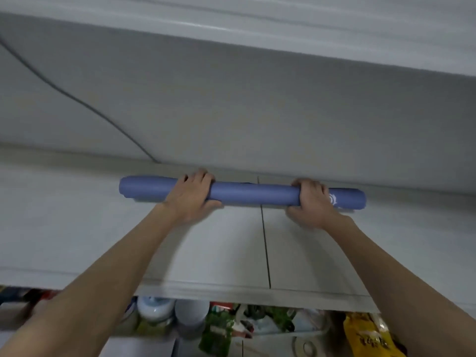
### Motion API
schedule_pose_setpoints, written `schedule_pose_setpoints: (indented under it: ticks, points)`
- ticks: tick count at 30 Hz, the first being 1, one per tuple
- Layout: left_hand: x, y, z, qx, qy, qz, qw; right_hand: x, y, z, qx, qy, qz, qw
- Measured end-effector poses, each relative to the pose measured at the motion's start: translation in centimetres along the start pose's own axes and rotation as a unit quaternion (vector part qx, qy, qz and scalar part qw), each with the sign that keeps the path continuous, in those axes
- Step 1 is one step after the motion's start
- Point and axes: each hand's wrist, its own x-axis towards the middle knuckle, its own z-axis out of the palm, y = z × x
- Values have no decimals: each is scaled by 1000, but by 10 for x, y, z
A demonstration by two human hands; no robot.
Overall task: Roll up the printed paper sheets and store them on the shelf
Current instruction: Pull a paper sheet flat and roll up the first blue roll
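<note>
I see blue paper roll (253,194) horizontal, raised at top edge of white cabinet (322,243), crossing door seam (265,248). Left hand (192,199) grips left of middle, right hand (313,207) near right end, fingers (203,176) wrapped round. Can't tell if roll rests on cabinet top.

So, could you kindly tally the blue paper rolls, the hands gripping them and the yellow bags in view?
Blue paper roll: 1
Hands gripping it: 2, the left hand and the right hand
Yellow bag, at lower right: 1
Total: 4
</note>
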Motion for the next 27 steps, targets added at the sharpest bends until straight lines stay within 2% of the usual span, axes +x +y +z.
schedule_pose_setpoints:
  ticks: [4,7,12,15,19,22,25,27]
  points:
    - [48,-9,29,35,39,8,999,41,25,13,-3,-27,-6,1000]
    - [69,-14,47,75,40,-4,996,65,35,18,-19,-30,1,999]
    - [100,-9,55,100,-28,-48,993,93,43,25,-30,-23,13,999]
    - [111,-3,58,48,-15,-99,994,98,46,32,-30,-7,43,999]
    - [108,-5,61,-50,-40,-119,991,104,46,39,-114,-5,30,993]
    - [83,-8,49,-94,5,-126,988,99,39,39,-112,-13,19,993]
    - [51,-15,23,-110,2,-123,986,88,17,35,-71,12,26,997]
    - [22,-14,-6,-118,-8,-156,981,74,-15,31,-11,34,21,999]
